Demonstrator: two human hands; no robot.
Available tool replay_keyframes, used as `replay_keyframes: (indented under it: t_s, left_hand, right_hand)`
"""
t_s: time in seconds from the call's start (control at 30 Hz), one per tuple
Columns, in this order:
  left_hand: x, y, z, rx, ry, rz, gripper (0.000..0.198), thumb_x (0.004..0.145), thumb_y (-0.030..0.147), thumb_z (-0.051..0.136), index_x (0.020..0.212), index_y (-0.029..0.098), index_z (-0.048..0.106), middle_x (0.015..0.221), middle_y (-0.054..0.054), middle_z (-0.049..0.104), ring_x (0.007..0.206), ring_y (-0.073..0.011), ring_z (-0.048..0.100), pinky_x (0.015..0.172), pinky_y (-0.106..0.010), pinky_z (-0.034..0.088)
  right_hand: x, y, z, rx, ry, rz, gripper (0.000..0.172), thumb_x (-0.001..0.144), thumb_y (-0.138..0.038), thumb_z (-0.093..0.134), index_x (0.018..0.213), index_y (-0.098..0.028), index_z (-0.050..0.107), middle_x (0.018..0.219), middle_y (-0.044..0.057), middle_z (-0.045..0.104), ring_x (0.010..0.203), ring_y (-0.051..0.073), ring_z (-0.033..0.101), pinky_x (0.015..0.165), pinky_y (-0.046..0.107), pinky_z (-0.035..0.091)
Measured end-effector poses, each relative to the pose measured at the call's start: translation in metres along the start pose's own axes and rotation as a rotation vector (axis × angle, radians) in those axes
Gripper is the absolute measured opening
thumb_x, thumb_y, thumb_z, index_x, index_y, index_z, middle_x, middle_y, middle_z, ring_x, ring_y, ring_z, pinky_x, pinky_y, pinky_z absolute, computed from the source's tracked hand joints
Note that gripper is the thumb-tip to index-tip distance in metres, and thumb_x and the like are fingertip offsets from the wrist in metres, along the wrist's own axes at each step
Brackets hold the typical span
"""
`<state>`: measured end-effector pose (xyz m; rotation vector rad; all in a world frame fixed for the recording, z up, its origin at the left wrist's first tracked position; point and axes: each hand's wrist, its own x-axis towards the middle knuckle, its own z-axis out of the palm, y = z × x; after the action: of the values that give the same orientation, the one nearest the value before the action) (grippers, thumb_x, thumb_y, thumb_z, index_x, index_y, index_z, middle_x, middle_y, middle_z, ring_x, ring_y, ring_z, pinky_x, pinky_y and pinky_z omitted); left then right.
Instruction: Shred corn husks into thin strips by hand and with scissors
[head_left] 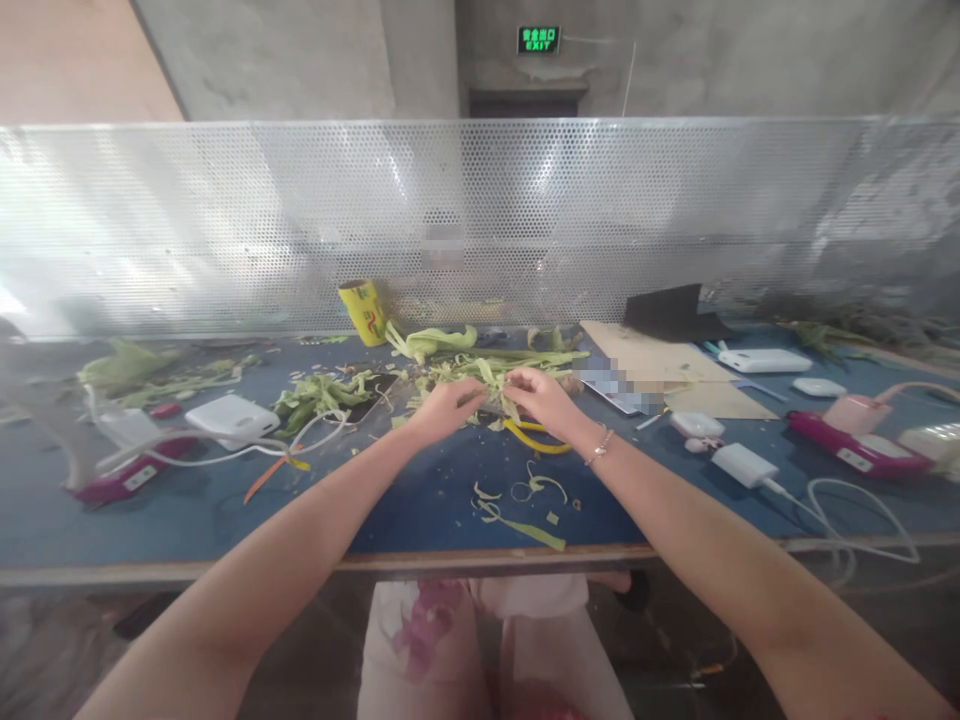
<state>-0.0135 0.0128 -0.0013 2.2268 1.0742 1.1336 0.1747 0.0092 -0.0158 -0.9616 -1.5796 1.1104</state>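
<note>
- Nearest, we see the person's pale trousers (420, 650), with a pink pattern, below the tabletop (427, 525), which is blue.
- Close to its front edge, thin green scraps (532, 530) lie scattered.
- To the left we record a magenta power strip (139, 475), an orange strip (270, 478) and a white device (232, 420); to the right, a white charger (745, 466) with its cable and a second power strip (859, 443).
- A yellow loop (536, 440) lies just below the right hand; we cannot tell what it belongs to.
- At centre, the pale green leaf (492, 378) is between the two hands, over the leafy litter. Right hand (545, 400): fingers bent, thumb and fingertips pinched on the leaf. Left hand (448, 410): fingers bent and nearly together beside the leaf; we cannot tell if it grips.
- Right of the hands we note a phone (609, 390), partly pixelated, and brown sheets (645, 350).
- Behind the hands: a husk bundle (435, 342), and a yellow can (364, 312), tilted.
- Farthest, a perforated screen (300, 220), then a lit green exit sign (538, 40).
</note>
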Motion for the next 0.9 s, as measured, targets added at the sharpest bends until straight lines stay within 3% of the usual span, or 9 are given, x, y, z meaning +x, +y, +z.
replay_keyframes:
  t_s: [0.23, 0.3, 0.43, 0.53, 0.67, 0.73, 0.77, 0.83, 0.9]
  left_hand:
    - [0.0, -0.002, -0.002, -0.031, -0.007, 0.036, 0.014, 0.067, 0.027, 0.066, 0.079, 0.022, 0.07, 0.073, -0.002, 0.069, 0.063, -0.0153, 0.057, 0.062, -0.024, 0.044]
    - [0.0, -0.004, 0.0, -0.056, -0.03, -0.013, 0.015, 0.069, 0.03, 0.064, 0.079, 0.021, 0.07, 0.065, -0.001, 0.066, 0.054, -0.0125, 0.053, 0.054, -0.022, 0.042]
    - [0.0, -0.005, 0.005, -0.269, -0.181, -0.172, 0.023, 0.072, 0.038, 0.062, 0.08, 0.017, 0.066, 0.063, -0.002, 0.063, 0.045, -0.0093, 0.049, 0.047, -0.022, 0.04]
    - [-0.001, -0.003, 0.007, -0.433, -0.183, -0.251, 0.024, 0.072, 0.037, 0.063, 0.079, 0.015, 0.062, 0.062, -0.003, 0.061, 0.046, -0.0097, 0.051, 0.047, -0.023, 0.042]
    - [0.001, 0.0, 0.007, -0.516, -0.065, -0.306, 0.018, 0.072, 0.031, 0.065, 0.073, 0.014, 0.059, 0.045, 0.004, 0.046, 0.039, -0.0061, 0.04, 0.039, -0.018, 0.032]
    - [0.004, -0.002, 0.006, -0.585, 0.065, -0.341, 0.016, 0.07, 0.027, 0.067, 0.072, 0.014, 0.058, 0.046, 0.006, 0.042, 0.038, -0.0039, 0.035, 0.038, -0.017, 0.027]
    - [0.006, -0.003, 0.005, -0.626, 0.127, -0.369, 0.015, 0.069, 0.025, 0.067, 0.073, 0.014, 0.057, 0.048, 0.006, 0.041, 0.039, -0.0031, 0.034, 0.038, -0.016, 0.026]
    - [0.009, -0.006, 0.002, -0.718, 0.228, -0.432, 0.016, 0.068, 0.021, 0.068, 0.075, 0.014, 0.056, 0.053, 0.006, 0.043, 0.041, -0.002, 0.034, 0.038, -0.015, 0.025]
    - [0.011, -0.008, -0.001, -0.801, 0.296, -0.463, 0.017, 0.067, 0.019, 0.068, 0.076, 0.013, 0.056, 0.057, 0.005, 0.045, 0.042, -0.001, 0.033, 0.038, -0.014, 0.023]
  right_hand:
    - [0.002, 0.002, -0.005, 0.031, -0.026, -0.013, 0.031, 0.07, -0.041, 0.061, 0.091, -0.019, 0.054, 0.074, -0.002, 0.055, 0.058, 0.009, 0.052, 0.052, 0.021, 0.042]
    - [0.003, 0.005, -0.006, 0.034, -0.038, -0.024, 0.03, 0.072, -0.039, 0.06, 0.093, -0.019, 0.054, 0.074, -0.002, 0.054, 0.055, 0.007, 0.049, 0.051, 0.02, 0.04]
    - [0.005, 0.007, -0.008, -0.016, -0.062, -0.059, 0.028, 0.076, -0.036, 0.056, 0.097, -0.019, 0.054, 0.073, -0.003, 0.054, 0.056, 0.008, 0.049, 0.053, 0.021, 0.04]
    - [0.002, 0.001, -0.009, -0.203, -0.11, -0.101, 0.025, 0.08, -0.034, 0.051, 0.099, -0.018, 0.054, 0.081, 0.0, 0.059, 0.066, 0.01, 0.054, 0.061, 0.024, 0.043]
    - [-0.007, -0.015, -0.016, -0.687, -0.098, -0.168, 0.02, 0.079, -0.026, 0.052, 0.096, -0.016, 0.055, 0.098, 0.007, 0.06, 0.083, 0.014, 0.058, 0.072, 0.026, 0.044]
    - [-0.012, -0.02, -0.022, -0.986, -0.133, -0.105, 0.017, 0.074, -0.025, 0.056, 0.088, -0.015, 0.055, 0.097, 0.009, 0.061, 0.081, 0.017, 0.058, 0.069, 0.026, 0.043]
    - [-0.014, -0.022, -0.024, -1.101, -0.211, -0.035, 0.015, 0.071, -0.025, 0.058, 0.083, -0.016, 0.055, 0.089, 0.008, 0.062, 0.076, 0.018, 0.058, 0.064, 0.025, 0.042]
    - [-0.016, -0.022, -0.025, -1.221, -0.341, 0.08, 0.018, 0.068, -0.025, 0.06, 0.083, -0.016, 0.056, 0.081, 0.007, 0.063, 0.069, 0.018, 0.059, 0.056, 0.025, 0.039]
    - [-0.016, -0.021, -0.024, -1.276, -0.368, 0.132, 0.021, 0.067, -0.023, 0.058, 0.086, -0.016, 0.056, 0.082, 0.009, 0.064, 0.067, 0.019, 0.059, 0.052, 0.025, 0.037]
